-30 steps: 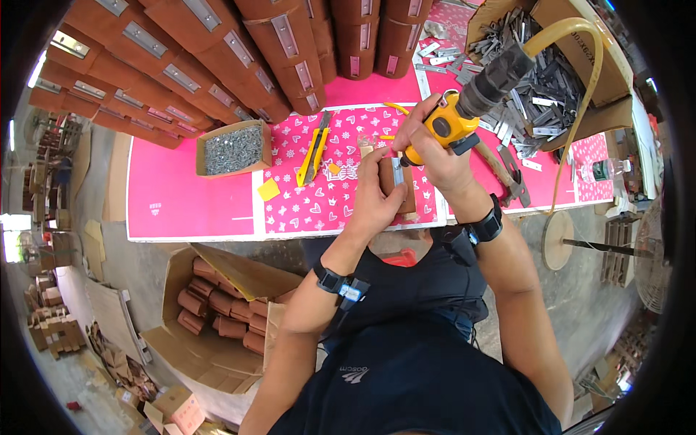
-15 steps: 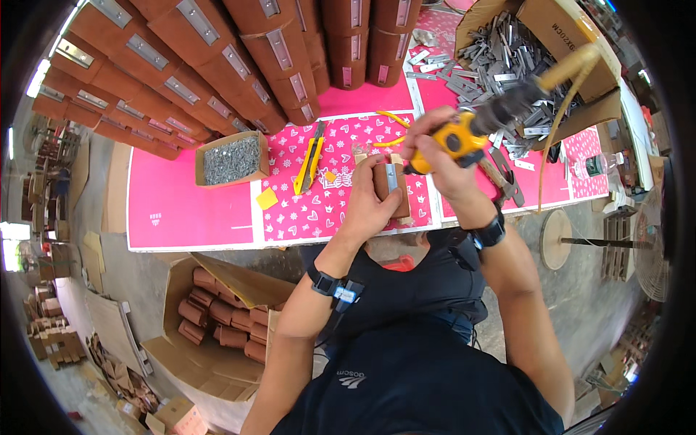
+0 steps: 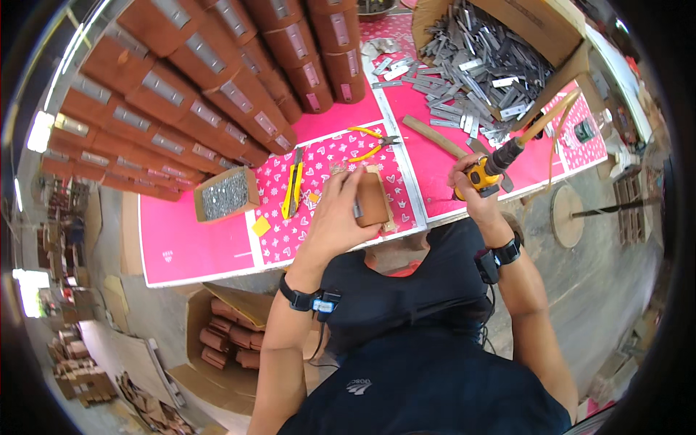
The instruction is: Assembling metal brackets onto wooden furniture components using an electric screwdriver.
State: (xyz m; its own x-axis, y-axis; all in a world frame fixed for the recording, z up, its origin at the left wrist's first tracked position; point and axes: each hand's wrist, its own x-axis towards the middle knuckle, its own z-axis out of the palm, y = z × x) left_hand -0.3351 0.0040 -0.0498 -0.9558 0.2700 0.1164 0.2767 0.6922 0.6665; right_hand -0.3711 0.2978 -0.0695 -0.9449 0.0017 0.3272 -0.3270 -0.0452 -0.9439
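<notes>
Drill (image 3: 484, 176) swung right – brown block (image 3: 372, 199) in left-hand fingers (image 3: 346, 197).

Workshop: pink workbench (image 3: 188, 246), stacked brown blocks (image 3: 210, 94), metal brackets (image 3: 478, 65).

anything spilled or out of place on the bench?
Yes: flat metal strips spill out of the cardboard box at top right, and a few lie loose on the pink table. The left hand holds a brown block; the right hand holds a yellow drill.
</notes>
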